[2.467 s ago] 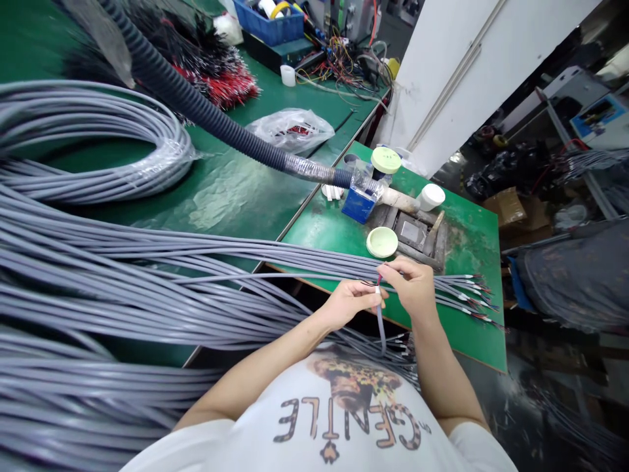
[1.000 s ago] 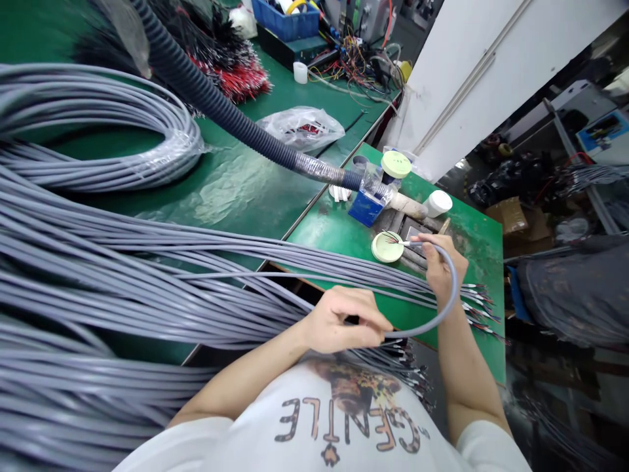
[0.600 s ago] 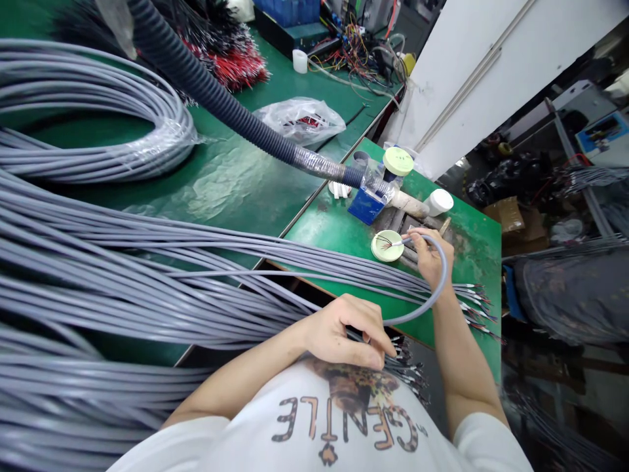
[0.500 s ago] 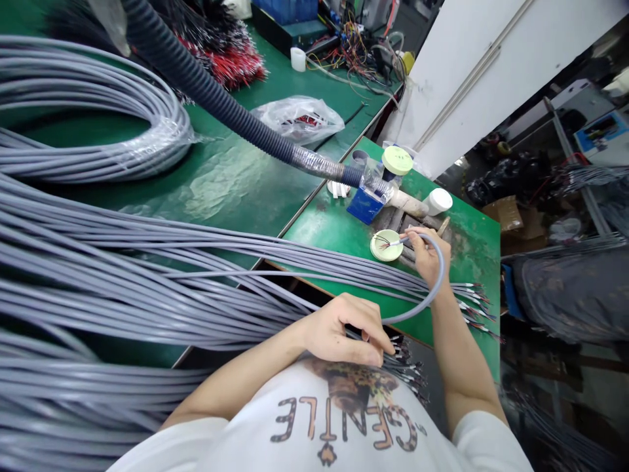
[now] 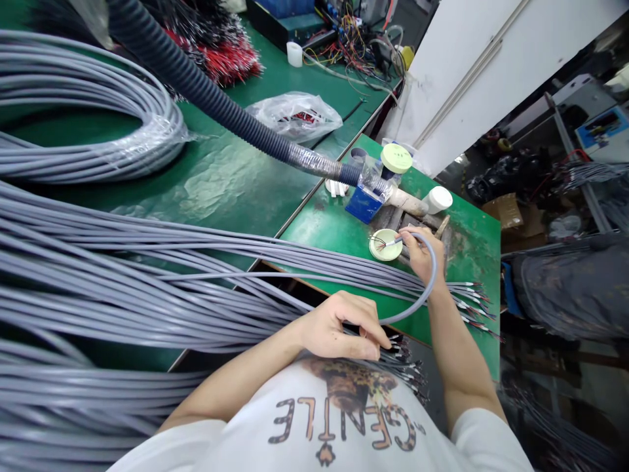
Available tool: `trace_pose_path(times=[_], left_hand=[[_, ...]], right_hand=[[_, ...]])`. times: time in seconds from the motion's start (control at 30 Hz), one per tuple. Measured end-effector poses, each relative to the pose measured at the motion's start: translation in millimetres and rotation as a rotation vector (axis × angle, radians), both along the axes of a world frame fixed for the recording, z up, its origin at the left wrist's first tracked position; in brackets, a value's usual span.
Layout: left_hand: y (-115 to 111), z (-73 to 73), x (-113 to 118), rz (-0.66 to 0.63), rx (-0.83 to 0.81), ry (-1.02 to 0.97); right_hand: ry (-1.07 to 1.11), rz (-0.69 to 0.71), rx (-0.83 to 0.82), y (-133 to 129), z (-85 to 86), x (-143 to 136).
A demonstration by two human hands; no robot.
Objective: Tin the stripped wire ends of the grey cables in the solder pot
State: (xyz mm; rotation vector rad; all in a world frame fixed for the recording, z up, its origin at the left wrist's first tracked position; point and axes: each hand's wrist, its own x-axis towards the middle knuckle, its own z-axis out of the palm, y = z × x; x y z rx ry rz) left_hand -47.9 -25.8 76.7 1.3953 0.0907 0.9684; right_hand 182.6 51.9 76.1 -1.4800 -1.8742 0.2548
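Observation:
My right hand (image 5: 423, 254) pinches a grey cable (image 5: 431, 278) close to its stripped end. The cable's thin bare-ended wires (image 5: 381, 243) reach over a small pale-yellow round dish (image 5: 393, 253), touching or just above its inside; I cannot tell which. From there the cable loops back and passes behind the fingers of my left hand (image 5: 344, 326). That hand is curled, thumb and forefinger bent toward each other, above a bunch of stripped cable ends (image 5: 410, 373). What its hidden fingers grip cannot be made out.
Long grey cables (image 5: 147, 288) run across the green bench (image 5: 314, 226), with a coil (image 5: 157, 141) at left. A ribbed black hose (image 5: 221, 108) crosses above, reaching a blue box (image 5: 362, 203). Nearby stand a white jar (image 5: 437, 199) and a lidded tub (image 5: 396, 159).
My right hand and the cable end have shifted slightly left over the dish. My left hand keeps its pose, and the whole view has drifted a little.

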Motion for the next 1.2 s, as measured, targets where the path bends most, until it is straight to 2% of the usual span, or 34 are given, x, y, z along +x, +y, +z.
trace_pose_path(times=[0.2,0.4,0.5,0.63,0.87,1.1,1.2], left_hand=[[1.3,1.3,-3.3,0.019,0.004,-0.017],[3.5,2.0,-7.6,0.096,0.005,-0.065],[4.0,-0.1,-7.2,0.117,-0.003,-0.079],[4.4,-0.8,-5.6,0.117,-0.009,-0.072],[5.6,-0.3,-4.8,0.127,-0.021,-0.069],[7.1,-2.8,-3.2,0.127,-0.036,-0.047],[7.0,-5.2,-5.0,0.125,-0.060,-0.039]], right_hand=[[-0.018,-0.062,0.078,-6.2,14.2,6.9],[-0.066,-0.230,0.208,-4.6,26.0,39.1],[-0.115,-0.280,0.213,2.7,19.8,57.5],[-0.108,-0.307,0.207,15.2,3.2,75.7],[-0.112,-0.340,0.195,33.4,-19.6,91.4],[-0.161,-0.353,0.156,44.1,-29.8,95.4],[-0.150,-0.348,0.152,37.9,-22.9,93.2]])
